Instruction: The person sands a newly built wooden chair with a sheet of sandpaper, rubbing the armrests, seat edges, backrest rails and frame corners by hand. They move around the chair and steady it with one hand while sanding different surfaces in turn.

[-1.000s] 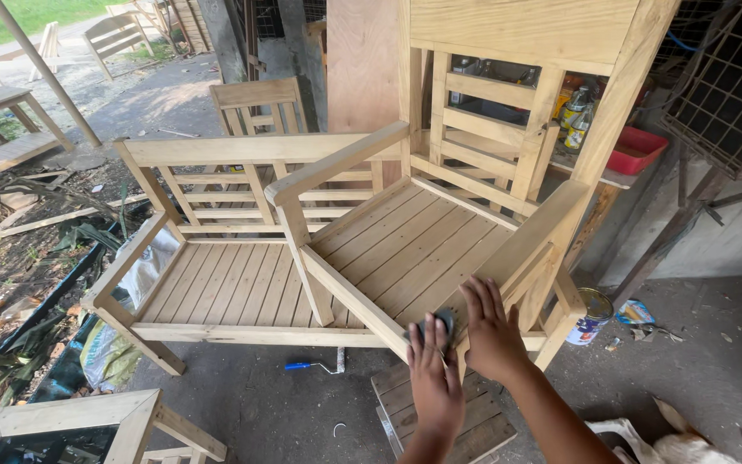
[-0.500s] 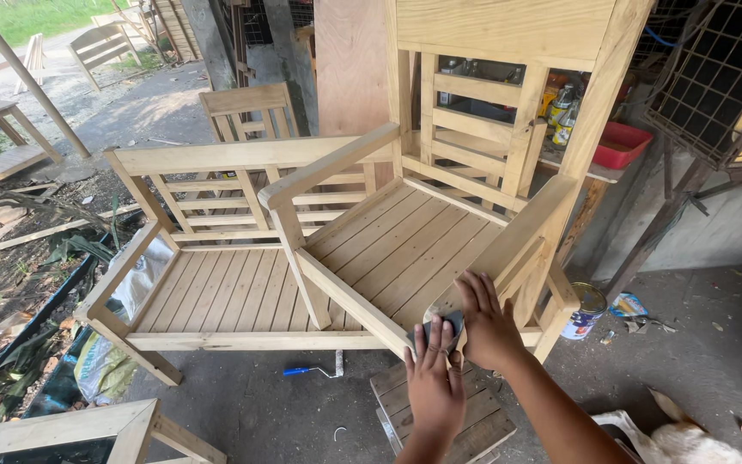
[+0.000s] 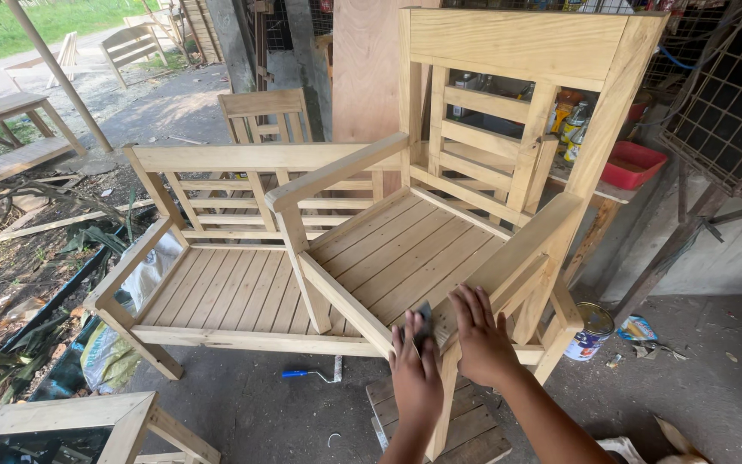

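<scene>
Two hands press a dark sanding pad against the near front corner of a bare wooden armchair.

The left hand point(image 3: 416, 371) lies flat with its fingers closed over the sanding pad point(image 3: 423, 321); the right hand point(image 3: 481, 340) spreads its fingers wide on the armchair point(image 3: 405, 249) where the right arm post meets the seat rail, gripping nothing. The chair stands tilted against a slatted bench point(image 3: 216, 292) to its left, with a paint tin point(image 3: 590, 331) on the floor near its right leg. Pushing hard here could rock the leaning chair or skid the pad off the edge, I'd judge. Compared with half a second ago, both hands sit slightly lower and closer together, the pad more covered.
</scene>
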{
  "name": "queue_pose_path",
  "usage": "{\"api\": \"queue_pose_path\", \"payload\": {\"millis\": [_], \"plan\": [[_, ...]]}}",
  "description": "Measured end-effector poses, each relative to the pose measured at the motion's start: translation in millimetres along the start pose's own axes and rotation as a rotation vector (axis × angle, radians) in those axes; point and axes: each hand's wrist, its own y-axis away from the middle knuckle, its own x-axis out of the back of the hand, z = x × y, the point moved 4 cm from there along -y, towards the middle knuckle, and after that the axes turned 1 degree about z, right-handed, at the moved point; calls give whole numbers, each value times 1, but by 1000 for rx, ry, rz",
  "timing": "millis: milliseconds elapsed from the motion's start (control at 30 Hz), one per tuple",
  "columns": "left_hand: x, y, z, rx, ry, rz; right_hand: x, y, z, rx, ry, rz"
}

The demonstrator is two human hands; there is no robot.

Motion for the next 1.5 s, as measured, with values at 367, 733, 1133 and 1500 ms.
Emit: {"api": "queue_pose_path", "payload": {"millis": [367, 733, 1133, 1500], "plan": [[11, 3, 24, -98, -164, -77, -5, -6, 1, 63, -60, 86], [25, -4, 51, -187, -198, -147, -5, -7, 5, 55, -96, 91], [35, -8, 65, -243, -273, -113, -3, -4, 5, 105, -73, 113], [13, 4, 8, -559, -262, -289, -51, 16, 42, -148, -677, 195]]}}
